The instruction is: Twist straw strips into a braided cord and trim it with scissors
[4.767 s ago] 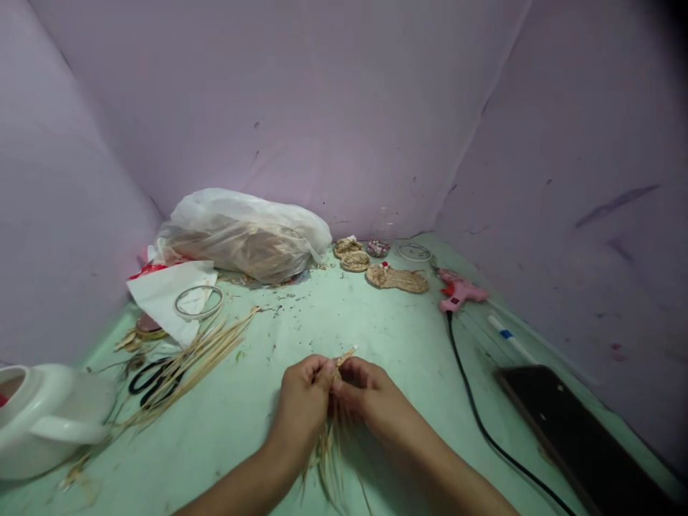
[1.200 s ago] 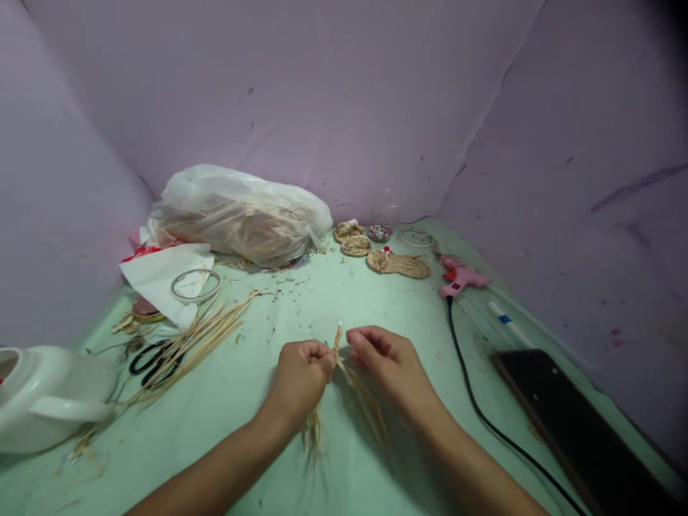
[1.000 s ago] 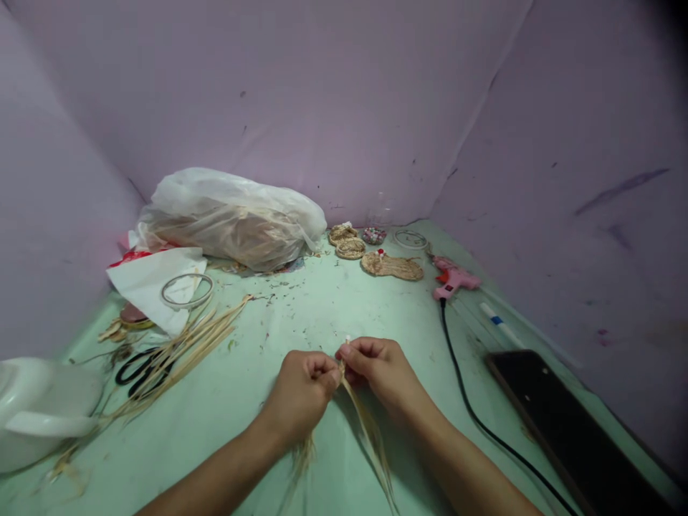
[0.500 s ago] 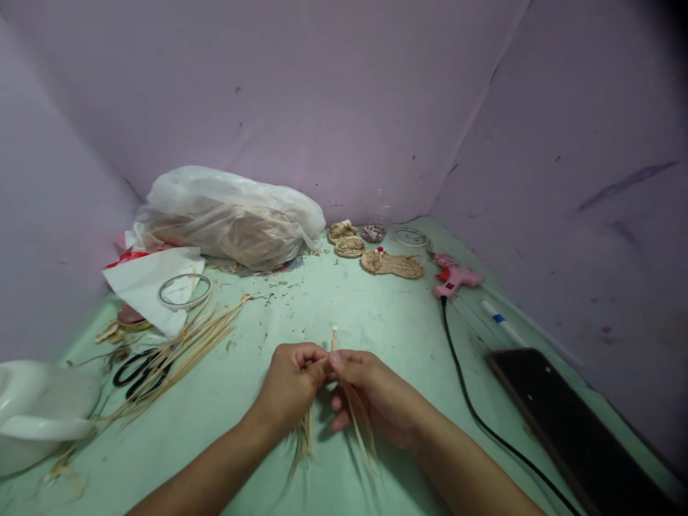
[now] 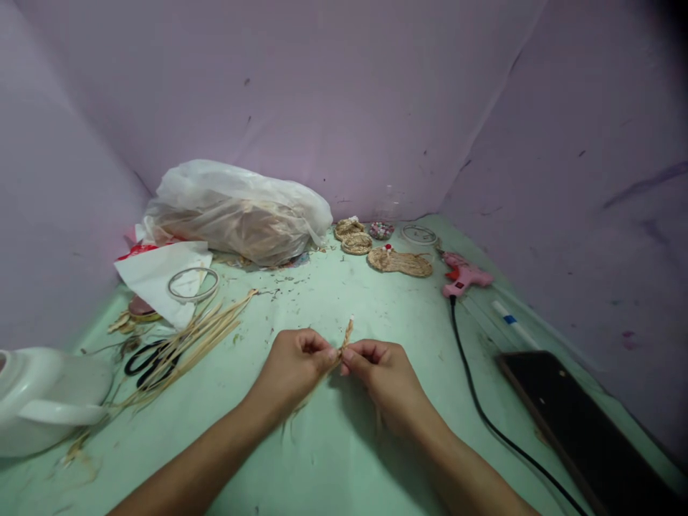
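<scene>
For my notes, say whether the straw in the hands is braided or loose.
Partly braided: the straw looks plaited beyond the left hand and right hand; loose strands show beneath them.

Your left arm (image 5: 215, 444) is slanting in from the near left, your right arm (image 5: 451, 459) from the near right. Your left hand (image 5: 298, 362) is pinching, fingers curling, thumb pointing right; just beside it, your right hand (image 5: 384, 373) is pinching too, thumb pointing left.

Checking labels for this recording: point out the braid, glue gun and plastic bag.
Braid (image 5: 348, 332): head view, plaited upper part.
Glue gun (image 5: 467, 274): head view, pink body.
Plastic bag (image 5: 236, 215): head view, bulging middle.
</scene>
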Demonstrator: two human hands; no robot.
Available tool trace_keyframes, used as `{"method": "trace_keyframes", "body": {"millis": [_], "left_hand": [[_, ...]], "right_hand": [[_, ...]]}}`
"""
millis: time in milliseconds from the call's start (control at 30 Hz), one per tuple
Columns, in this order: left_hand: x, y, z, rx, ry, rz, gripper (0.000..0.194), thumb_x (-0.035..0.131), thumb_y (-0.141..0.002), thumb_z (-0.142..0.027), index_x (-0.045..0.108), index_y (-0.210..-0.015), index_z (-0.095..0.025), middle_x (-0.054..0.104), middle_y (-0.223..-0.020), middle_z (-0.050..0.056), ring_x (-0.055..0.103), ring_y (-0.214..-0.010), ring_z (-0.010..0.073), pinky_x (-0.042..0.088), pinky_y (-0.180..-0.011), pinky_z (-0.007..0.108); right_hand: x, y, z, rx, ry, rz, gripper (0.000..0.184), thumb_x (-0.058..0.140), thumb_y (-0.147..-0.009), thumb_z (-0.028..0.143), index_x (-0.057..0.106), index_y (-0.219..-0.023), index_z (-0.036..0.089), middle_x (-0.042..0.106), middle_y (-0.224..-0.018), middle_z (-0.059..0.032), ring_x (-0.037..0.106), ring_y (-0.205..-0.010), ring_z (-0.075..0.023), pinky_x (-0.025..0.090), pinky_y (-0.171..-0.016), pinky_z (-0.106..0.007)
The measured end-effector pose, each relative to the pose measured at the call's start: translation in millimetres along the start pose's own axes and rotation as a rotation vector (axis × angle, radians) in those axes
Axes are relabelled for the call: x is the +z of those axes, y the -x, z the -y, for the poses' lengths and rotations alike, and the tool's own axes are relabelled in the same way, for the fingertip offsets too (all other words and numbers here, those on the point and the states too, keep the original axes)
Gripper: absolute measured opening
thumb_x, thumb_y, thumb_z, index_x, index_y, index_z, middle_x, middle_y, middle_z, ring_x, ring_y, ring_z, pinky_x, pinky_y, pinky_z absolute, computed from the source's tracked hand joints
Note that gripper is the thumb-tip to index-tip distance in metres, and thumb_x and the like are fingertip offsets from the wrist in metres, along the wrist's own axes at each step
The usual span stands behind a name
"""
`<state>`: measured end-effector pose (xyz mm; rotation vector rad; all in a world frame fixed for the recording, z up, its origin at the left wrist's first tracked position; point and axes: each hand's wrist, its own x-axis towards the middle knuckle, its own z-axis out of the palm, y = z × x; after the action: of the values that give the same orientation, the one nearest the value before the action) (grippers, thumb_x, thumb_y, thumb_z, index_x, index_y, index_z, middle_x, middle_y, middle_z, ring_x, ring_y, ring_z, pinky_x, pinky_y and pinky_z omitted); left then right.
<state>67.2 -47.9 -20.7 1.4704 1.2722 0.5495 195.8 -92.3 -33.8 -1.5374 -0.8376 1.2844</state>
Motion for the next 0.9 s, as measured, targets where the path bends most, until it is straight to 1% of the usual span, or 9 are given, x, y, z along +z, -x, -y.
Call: {"method": "trace_keyframes", "body": {"millis": [167, 367, 533, 600, 633, 700, 767, 833, 900], "left_hand": [[4.0, 14, -5, 0.196, -0.323, -0.099, 0.019, 0.049, -0.074, -0.022, 0.064, -0.064, -0.015, 0.061, -0.06, 0.002, 0.053, -0.057, 0.013, 0.039, -0.054, 0.024], [30.0, 38, 11, 0.745, -0.677, -0.124, 0.028, 0.035, -0.076, -0.007, 0.062, -0.08, -0.013, 0.061, -0.073, 0.009, 0.059, -0.069, 0.0177, 0.048, -0.062, 0.029], [15.6, 47, -7, 0.877, -0.614, -0.273, 0.019, 0.044, -0.076, -0.012, 0.061, -0.07, -0.016, 0.061, -0.067, 0.006, 0.057, -0.065, 0.0168, 0.046, -0.061, 0.028], [3.9, 42, -17, 0.787, -0.48, -0.377, 0.016, 0.046, -0.077, -0.014, 0.062, -0.076, -0.016, 0.063, -0.075, 0.006, 0.057, -0.074, 0.0177, 0.045, -0.07, 0.03], [-0.6, 37, -19, 0.668, -0.411, -0.379, 0.016, 0.047, -0.076, -0.017, 0.063, -0.08, -0.016, 0.064, -0.079, 0.007, 0.058, -0.077, 0.0186, 0.044, -0.072, 0.031], [-5.2, 25, -19, 0.336, -0.225, -0.21, 0.018, 0.05, -0.073, -0.021, 0.062, -0.084, -0.015, 0.064, -0.079, 0.007, 0.058, -0.076, 0.0188, 0.045, -0.069, 0.03], [-5.1, 15, -15, 0.036, 0.03, 0.08, 0.014, 0.051, -0.071, -0.025, 0.059, -0.074, -0.014, 0.06, -0.064, 0.004, 0.056, -0.06, 0.0148, 0.044, -0.058, 0.026], [-3.6, 9, -10, -0.144, 0.234, 0.308, 0.015, 0.049, -0.071, -0.028, 0.052, -0.063, -0.015, 0.05, -0.051, -0.002, 0.041, -0.039, 0.0072, 0.035, -0.042, 0.02], [-3.2, 7, -7, -0.211, 0.286, 0.397, 0.016, 0.049, -0.07, -0.029, 0.05, -0.061, -0.016, 0.044, -0.049, -0.005, 0.025, -0.033, 0.0032, 0.02, -0.034, 0.018]], "right_hand": [[4, -1, -4, 0.063, -0.259, -0.055, 0.016, 0.066, -0.059, 0.027, 0.062, -0.053, 0.013, 0.056, -0.051, -0.0024, 0.046, -0.05, -0.0102, 0.033, -0.053, -0.024], [8, 3, -3, 0.237, -0.511, -0.027, 0.019, 0.07, -0.054, 0.026, 0.065, -0.066, 0.012, 0.059, -0.053, -0.0023, 0.051, -0.049, -0.0114, 0.037, -0.05, -0.024], [7, 4, -2, 0.187, -0.471, -0.015, 0.018, 0.071, -0.053, 0.027, 0.062, -0.06, 0.013, 0.057, -0.052, -0.0005, 0.046, -0.045, -0.009, 0.034, -0.047, -0.022], [8, 5, -1, 0.158, -0.416, 0.029, 0.02, 0.071, -0.055, 0.029, 0.059, -0.052, 0.013, 0.056, -0.052, -0.0004, 0.044, -0.044, -0.0077, 0.03, -0.044, -0.021], [8, 6, 0, 0.159, -0.389, 0.055, 0.022, 0.07, -0.057, 0.03, 0.057, -0.05, 0.014, 0.055, -0.05, 0.0005, 0.041, -0.042, -0.0066, 0.027, -0.042, -0.021], [10, 9, 1, 0.172, -0.368, 0.104, 0.024, 0.069, -0.058, 0.031, 0.054, -0.048, 0.014, 0.05, -0.044, 0.0024, 0.036, -0.039, -0.0055, 0.024, -0.04, -0.02], [11, 11, 3, 0.186, -0.403, 0.173, 0.024, 0.068, -0.058, 0.031, 0.053, -0.049, 0.015, 0.049, -0.04, 0.0028, 0.039, -0.039, -0.0068, 0.027, -0.042, -0.021], [11, 11, 4, 0.196, -0.432, 0.224, 0.023, 0.067, -0.058, 0.031, 0.052, -0.05, 0.015, 0.051, -0.041, 0.0013, 0.044, -0.041, -0.0085, 0.032, -0.045, -0.021], [10, 10, 4, 0.181, -0.426, 0.243, 0.023, 0.067, -0.058, 0.03, 0.053, -0.05, 0.014, 0.055, -0.044, -0.0011, 0.048, -0.044, -0.0095, 0.035, -0.048, -0.022]]}}
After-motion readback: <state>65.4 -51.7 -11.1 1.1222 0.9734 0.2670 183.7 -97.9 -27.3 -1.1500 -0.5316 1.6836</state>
